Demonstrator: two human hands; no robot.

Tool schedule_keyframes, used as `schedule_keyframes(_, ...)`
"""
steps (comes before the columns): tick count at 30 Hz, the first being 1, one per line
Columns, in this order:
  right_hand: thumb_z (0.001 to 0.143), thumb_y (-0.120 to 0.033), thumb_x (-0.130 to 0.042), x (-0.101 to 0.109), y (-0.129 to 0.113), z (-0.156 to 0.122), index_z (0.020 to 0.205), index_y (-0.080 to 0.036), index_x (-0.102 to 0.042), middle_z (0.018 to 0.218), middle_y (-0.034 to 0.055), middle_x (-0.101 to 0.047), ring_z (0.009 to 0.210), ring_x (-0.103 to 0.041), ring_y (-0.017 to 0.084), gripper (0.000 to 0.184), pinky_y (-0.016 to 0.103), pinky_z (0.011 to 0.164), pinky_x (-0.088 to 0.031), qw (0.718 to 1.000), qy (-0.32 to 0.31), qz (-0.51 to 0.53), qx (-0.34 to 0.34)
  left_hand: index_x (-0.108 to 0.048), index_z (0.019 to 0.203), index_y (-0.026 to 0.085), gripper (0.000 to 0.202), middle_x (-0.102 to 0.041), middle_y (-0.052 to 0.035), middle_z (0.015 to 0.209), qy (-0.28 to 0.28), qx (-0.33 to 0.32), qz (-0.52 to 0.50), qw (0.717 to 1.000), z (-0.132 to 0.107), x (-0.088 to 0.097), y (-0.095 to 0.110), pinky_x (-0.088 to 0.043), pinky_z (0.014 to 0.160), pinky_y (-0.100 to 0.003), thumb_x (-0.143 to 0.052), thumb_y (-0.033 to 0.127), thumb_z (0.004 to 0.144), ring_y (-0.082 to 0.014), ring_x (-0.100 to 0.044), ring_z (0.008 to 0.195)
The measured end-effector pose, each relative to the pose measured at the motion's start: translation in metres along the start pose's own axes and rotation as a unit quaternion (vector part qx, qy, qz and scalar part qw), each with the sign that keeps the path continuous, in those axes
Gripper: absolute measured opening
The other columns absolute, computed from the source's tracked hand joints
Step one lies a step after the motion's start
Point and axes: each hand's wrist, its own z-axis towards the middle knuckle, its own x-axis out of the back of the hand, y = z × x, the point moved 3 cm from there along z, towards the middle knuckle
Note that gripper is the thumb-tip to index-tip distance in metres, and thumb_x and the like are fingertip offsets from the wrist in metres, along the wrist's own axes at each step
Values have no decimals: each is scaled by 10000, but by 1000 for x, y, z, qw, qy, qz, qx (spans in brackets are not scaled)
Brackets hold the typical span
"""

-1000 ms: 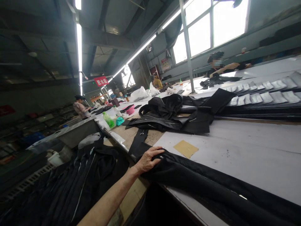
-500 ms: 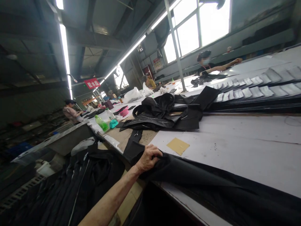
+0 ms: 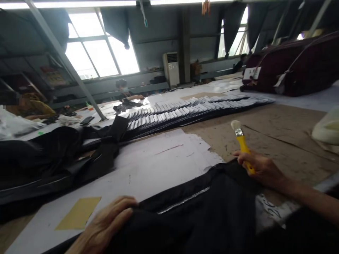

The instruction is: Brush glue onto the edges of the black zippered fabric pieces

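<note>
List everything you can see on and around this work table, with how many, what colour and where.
black garment with zipper: one, black, near table edge under both hands
brush: one, yellow handle with pale bristles, upright in the right hand
card piece: one, tan, on white paper at near left
white paper sheet: one, white, spread on the table centre
cut fabric pieces: many, grey on black, overlapped in a long row mid-table
dark garment pile: one heap, black, left side
maroon bundle: one, dark red, far right
air conditioner unit: one, white, back wall
co-workers: two, far left and back centre
left hand: one, resting on the black garment
right hand: one, gripping the brush
</note>
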Motion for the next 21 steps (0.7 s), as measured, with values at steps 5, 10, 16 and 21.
schedule_keyframes(5,770,-47,-393,-8,-7,2,740,-197,-504,966,87,-647,896,-621,170,189,283,761,-510,999,18,0,46,-519,1198,270,389,-552,-38,1172,-130,-46,-32,990,98,-58,119,-340,1000,-434,-439,436,856,-255,-468,1105)
schedule_keyframes(10,750,21,-370,-8,-2,-3,770,-195,-479,975,78,-628,913,-595,160,243,253,769,-494,996,41,-8,77,-611,1019,210,274,-557,-74,1060,-99,-63,14,993,132,-100,171,-388,892,-404,-620,245,747,-254,-474,991)
schedule_keyframes(16,723,22,-402,-8,-4,-1,784,-187,-456,940,81,-617,867,-594,186,224,278,711,-512,991,63,-9,115,-605,924,222,196,-572,-32,932,27,-13,14,999,121,-111,175,-403,808,-378,-578,167,738,-220,-504,907)
schedule_keyframes(21,704,43,-389,-5,-6,0,793,-181,-452,977,98,-607,875,-594,190,249,281,694,-516,991,67,-11,119,-543,879,188,111,-586,-35,872,40,35,34,998,113,-112,173,-427,728,-353,-546,207,770,-221,-552,845)
